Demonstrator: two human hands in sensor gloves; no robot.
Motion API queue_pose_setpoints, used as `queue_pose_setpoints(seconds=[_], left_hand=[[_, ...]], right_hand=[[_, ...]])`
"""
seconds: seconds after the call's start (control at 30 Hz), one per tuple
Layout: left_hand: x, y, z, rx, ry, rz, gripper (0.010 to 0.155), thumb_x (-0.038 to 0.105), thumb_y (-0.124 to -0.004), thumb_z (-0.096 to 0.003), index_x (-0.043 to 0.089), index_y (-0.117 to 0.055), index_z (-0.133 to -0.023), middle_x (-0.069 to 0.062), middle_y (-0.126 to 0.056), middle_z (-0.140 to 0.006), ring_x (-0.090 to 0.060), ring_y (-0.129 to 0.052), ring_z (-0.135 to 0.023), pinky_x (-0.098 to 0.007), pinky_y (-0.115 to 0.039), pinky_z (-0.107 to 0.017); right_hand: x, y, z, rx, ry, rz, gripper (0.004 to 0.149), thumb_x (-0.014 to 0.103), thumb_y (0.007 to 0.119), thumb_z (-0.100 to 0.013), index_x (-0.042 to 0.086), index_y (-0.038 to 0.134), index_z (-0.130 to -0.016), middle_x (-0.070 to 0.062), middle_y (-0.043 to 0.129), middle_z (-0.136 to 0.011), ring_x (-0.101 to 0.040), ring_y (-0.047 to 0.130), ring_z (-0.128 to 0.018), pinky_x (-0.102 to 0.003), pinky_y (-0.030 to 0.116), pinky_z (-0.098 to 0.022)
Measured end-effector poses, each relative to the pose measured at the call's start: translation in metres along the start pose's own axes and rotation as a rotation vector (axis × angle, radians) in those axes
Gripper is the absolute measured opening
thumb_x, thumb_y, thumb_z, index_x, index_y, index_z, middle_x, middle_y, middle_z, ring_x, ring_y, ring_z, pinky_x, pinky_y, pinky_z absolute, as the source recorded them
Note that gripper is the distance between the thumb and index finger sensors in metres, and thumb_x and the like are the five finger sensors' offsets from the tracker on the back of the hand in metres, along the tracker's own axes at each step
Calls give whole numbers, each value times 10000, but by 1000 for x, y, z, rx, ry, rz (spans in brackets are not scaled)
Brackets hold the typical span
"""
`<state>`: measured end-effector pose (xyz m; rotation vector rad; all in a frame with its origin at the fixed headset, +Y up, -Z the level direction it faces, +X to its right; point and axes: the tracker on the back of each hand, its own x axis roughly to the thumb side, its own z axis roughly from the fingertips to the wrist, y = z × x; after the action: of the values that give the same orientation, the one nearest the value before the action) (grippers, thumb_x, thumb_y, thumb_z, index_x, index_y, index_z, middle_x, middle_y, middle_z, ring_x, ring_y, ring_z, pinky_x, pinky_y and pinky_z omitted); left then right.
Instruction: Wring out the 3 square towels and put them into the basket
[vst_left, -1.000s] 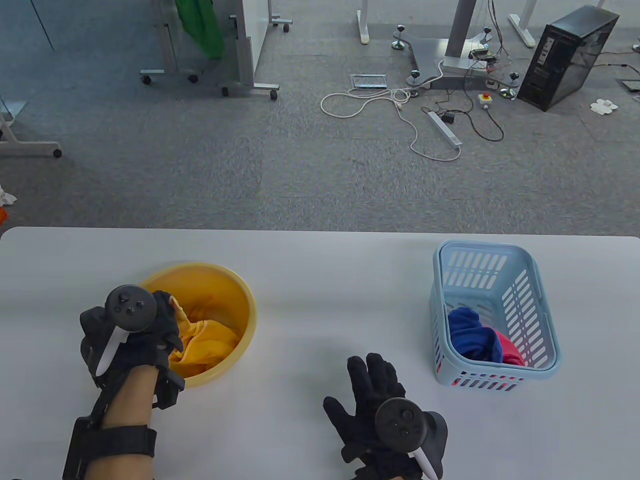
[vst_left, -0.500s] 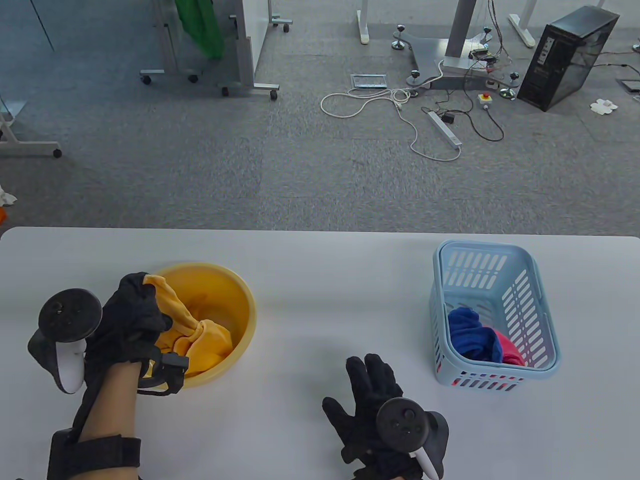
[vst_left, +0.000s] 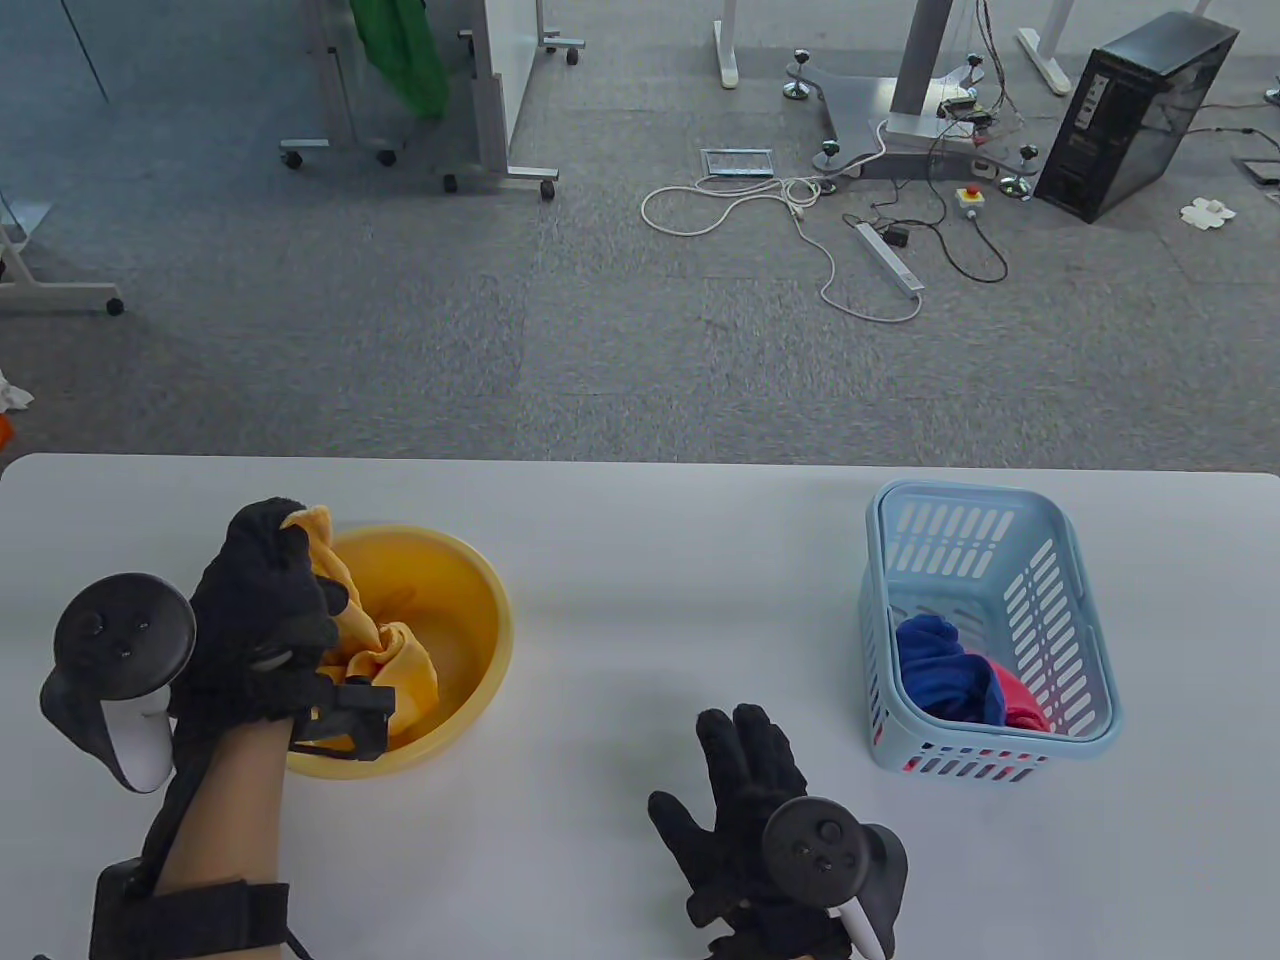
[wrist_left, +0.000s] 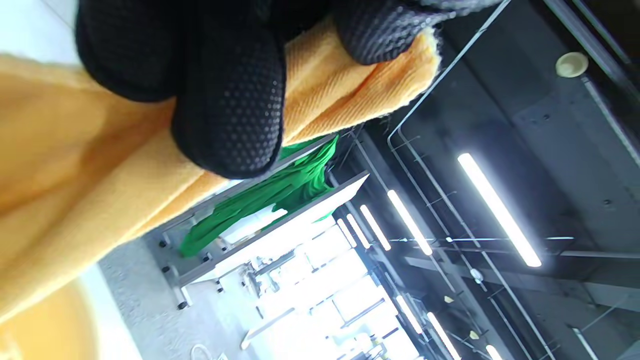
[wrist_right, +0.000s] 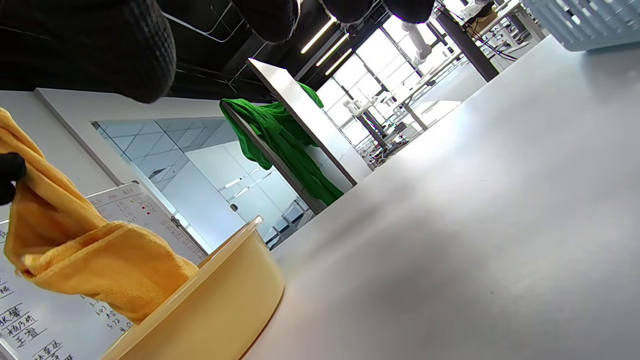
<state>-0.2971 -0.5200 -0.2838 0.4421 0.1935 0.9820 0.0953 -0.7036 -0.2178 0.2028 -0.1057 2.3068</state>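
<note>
My left hand (vst_left: 268, 610) grips a bunched yellow towel (vst_left: 385, 655) by its top end and holds it over the yellow bowl (vst_left: 485, 610). The towel's lower part hangs into the bowl. The left wrist view shows gloved fingers (wrist_left: 230, 115) curled round the yellow towel (wrist_left: 90, 175). In the right wrist view the yellow towel (wrist_right: 90, 260) rises out of the bowl (wrist_right: 220, 300). A blue towel (vst_left: 940, 665) and a red towel (vst_left: 1020, 700) lie in the light blue basket (vst_left: 1090, 640) at the right. My right hand (vst_left: 745, 800) rests flat on the table, fingers spread, holding nothing.
The white table (vst_left: 650, 560) stretches between bowl and basket. Beyond its far edge is grey carpet with cables (vst_left: 800, 215), a computer tower (vst_left: 1135, 115) and wheeled frames with a green cloth (vst_left: 400, 55).
My left hand has taken hold of the yellow towel in the bowl and lifted it up and to the left. The right hand has barely moved.
</note>
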Motion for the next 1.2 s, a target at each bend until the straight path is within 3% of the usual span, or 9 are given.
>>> queue_pose_setpoints(seconds=[0.2, 0.47, 1.0, 1.07, 1.2], left_hand=[[33, 9, -2, -22, -13, 136, 444, 305, -707, -553, 169, -761, -972, -226, -777, -1001, -326, -1059, -531, -577, -799, -481], [87, 14, 3, -35, -154, 249, 443, 308, -705, -554, 180, -761, -975, -201, -773, -1020, -364, -1017, -648, -612, -750, -546], [142, 1, 25, -113, -405, 495, 444, 311, -695, -557, 194, -742, -983, -149, -644, -1111, -364, -876, -896, -639, -617, -679], [154, -1, 31, -188, -477, 468, 443, 309, -691, -564, 200, -731, -991, -143, -608, -1133, -366, -840, -929, -652, -584, -692], [169, -9, 45, -203, -559, 412, 441, 316, -687, -562, 206, -735, -987, -138, -619, -1131, -355, -855, -923, -653, -600, -684]], right_hand=[[2, 0, 0, 2, -9, -14, 878, 557, 835, -523, 131, 394, -1152, -280, 254, -1160, -609, 286, -1022, -775, 305, -703], [1, -5, 1, -16, -1, -64, 892, 559, 833, -525, 131, 369, -1155, -281, 249, -1159, -610, 285, -1022, -774, 305, -703], [9, -13, 6, -57, -51, -162, 975, 596, 826, -515, 141, 248, -1156, -282, 227, -1157, -606, 279, -1023, -770, 316, -708], [10, -14, 6, -49, -55, -187, 976, 597, 827, -514, 141, 250, -1156, -284, 228, -1157, -605, 294, -1024, -767, 327, -709], [11, -17, 8, -63, -64, -219, 998, 606, 830, -509, 139, 229, -1154, -284, 220, -1156, -604, 290, -1024, -766, 330, -711]])
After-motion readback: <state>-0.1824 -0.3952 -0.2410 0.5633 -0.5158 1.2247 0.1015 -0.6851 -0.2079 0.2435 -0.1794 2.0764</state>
